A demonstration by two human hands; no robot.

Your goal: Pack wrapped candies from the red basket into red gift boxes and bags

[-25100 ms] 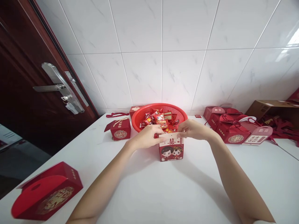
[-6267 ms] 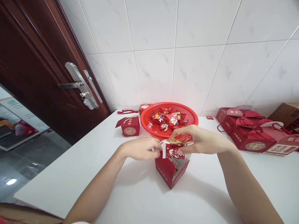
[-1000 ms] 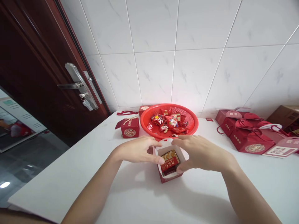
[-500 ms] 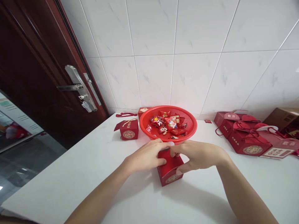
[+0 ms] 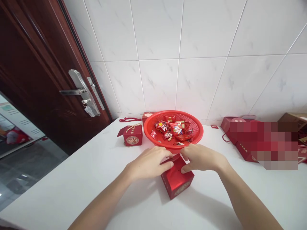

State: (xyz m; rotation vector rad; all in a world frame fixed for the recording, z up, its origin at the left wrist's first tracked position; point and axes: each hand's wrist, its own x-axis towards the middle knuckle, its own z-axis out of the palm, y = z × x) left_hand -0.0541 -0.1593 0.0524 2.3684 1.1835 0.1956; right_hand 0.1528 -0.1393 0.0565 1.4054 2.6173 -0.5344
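A small red cardboard gift box [image 5: 177,180] stands on the white table, with a round pale emblem on the side toward me. My left hand [image 5: 149,162] grips the box's far left part, its thumb over the top edge and its fingers curled behind. At the far right of the box, my right hand [image 5: 203,158] is closed on it, thumb lying on the top panel. The fingertips behind the box are partly hidden. Just beyond both hands sits a red plastic basket [image 5: 199,135] holding several wrapped candies [image 5: 177,128].
Left of the basket stands another red gift box [image 5: 133,135] with a raised flap. A red ribbon [image 5: 130,120] lies near the wall. Several red boxes [image 5: 243,148], partly blurred out, lie at the right. A brown carton [image 5: 289,119] is behind them. A dark door [image 5: 48,64] borders the table.
The box's near end has come slightly toward me and right. Its top panel now lies raised to the front edge, and my right thumb has moved back from that edge.
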